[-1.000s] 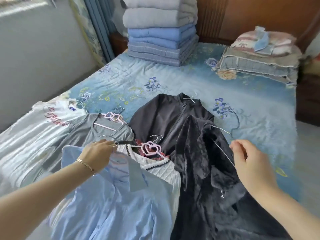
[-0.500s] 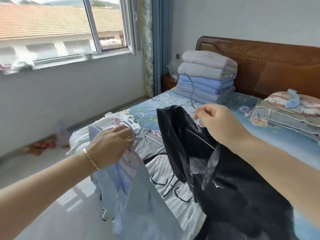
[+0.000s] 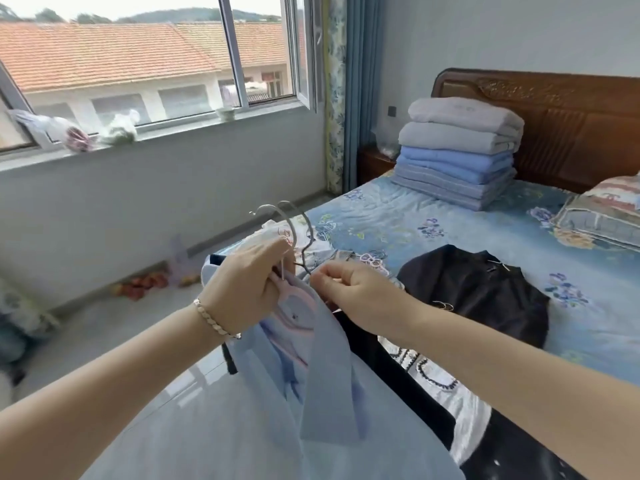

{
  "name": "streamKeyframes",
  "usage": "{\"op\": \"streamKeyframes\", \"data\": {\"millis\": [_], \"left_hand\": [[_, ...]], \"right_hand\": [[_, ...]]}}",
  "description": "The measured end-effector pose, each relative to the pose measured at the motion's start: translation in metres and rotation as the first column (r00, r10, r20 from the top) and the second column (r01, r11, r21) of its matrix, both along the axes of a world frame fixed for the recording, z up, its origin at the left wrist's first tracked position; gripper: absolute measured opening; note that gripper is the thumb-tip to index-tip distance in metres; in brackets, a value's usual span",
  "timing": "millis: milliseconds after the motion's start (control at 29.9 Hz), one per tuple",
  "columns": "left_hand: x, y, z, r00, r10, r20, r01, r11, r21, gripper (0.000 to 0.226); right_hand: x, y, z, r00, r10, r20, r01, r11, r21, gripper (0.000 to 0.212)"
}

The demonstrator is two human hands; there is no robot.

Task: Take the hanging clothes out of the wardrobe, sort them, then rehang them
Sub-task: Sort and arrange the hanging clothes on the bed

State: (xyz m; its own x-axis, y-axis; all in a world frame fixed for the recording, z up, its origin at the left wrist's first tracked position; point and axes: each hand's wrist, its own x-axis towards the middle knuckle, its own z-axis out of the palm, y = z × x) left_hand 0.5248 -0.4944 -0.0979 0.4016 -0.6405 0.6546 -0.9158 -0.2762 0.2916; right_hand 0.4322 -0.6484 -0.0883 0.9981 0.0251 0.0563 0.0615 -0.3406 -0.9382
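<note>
My left hand (image 3: 249, 282) grips the neck of a hanger whose metal hook (image 3: 277, 216) sticks up above it; a light blue shirt (image 3: 311, 393) hangs from it in front of me. My right hand (image 3: 349, 292) is right beside it, pinching a second wire hanger hook (image 3: 306, 233) that carries a dark fleecy garment (image 3: 367, 344), mostly hidden under my right arm. On the bed (image 3: 398, 216) lie a black jacket (image 3: 478, 289), a white patterned top (image 3: 433, 375) and a pink hanger (image 3: 372, 259).
A stack of folded quilts (image 3: 457, 150) stands at the head of the bed by the wooden headboard (image 3: 554, 109). Pillows (image 3: 606, 209) lie at the far right. To the left are the window (image 3: 156, 64), blue curtain (image 3: 353, 98) and open floor (image 3: 104, 334).
Both hands have lifted their hangers and garments off the bed and come together, the right hand moving left to the left hand. My view has swung up and left.
</note>
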Motion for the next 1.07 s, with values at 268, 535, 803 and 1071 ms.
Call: {"op": "streamKeyframes", "data": {"millis": [268,535,803,1071], "left_hand": [[0.013,0.011,-0.009,0.994,-0.007,-0.113,-0.011,0.987,-0.161,0.03],[0.03,0.019,-0.041,0.982,-0.004,-0.191,-0.01,0.997,-0.074,0.02],[0.027,0.005,-0.069,0.971,-0.072,-0.23,0.078,0.997,0.016,0.024],[0.029,-0.065,-0.081,0.981,-0.084,-0.175,0.108,0.985,0.132,0.034]], "right_hand": [[-0.011,0.008,-0.005,0.988,-0.123,-0.096,0.116,0.99,-0.077,0.006],[-0.025,-0.011,-0.037,0.946,-0.254,-0.201,0.188,0.935,-0.3,0.017],[-0.03,-0.049,-0.074,0.766,-0.146,-0.627,0.315,0.934,0.167,0.017],[-0.058,-0.087,-0.097,0.834,0.003,-0.552,-0.071,0.992,-0.102,0.063]]}}
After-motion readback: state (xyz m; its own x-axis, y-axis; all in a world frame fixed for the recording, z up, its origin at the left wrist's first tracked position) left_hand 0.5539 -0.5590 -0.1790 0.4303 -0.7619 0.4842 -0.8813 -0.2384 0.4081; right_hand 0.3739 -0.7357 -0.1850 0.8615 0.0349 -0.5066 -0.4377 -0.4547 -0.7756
